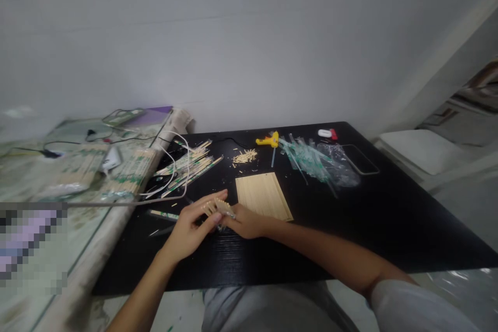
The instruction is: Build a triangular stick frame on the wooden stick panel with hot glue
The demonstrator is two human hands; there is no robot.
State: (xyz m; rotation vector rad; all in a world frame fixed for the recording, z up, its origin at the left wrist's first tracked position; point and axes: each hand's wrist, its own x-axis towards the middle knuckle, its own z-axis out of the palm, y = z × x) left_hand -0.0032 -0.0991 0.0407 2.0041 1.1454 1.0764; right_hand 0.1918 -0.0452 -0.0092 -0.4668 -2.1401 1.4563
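Observation:
Close above the front part of the black table, my left hand and my right hand meet around a small bunch of wooden chopsticks. Mostly their pale ends show; the rest is covered by my fingers. My left thumb presses along the near side, and both hands are closed on the bunch. Right behind my right hand lies a flat, pale wooden panel with thin parallel lines. Left of my left hand, a wrapped pair of chopsticks rests on the table, with a dark blade-like thing beside it.
A yellow glue gun and a pile of short stick pieces lie behind the panel. Torn plastic wrappers spread to the right. Wrapped chopsticks and a white cable lie left on the black table.

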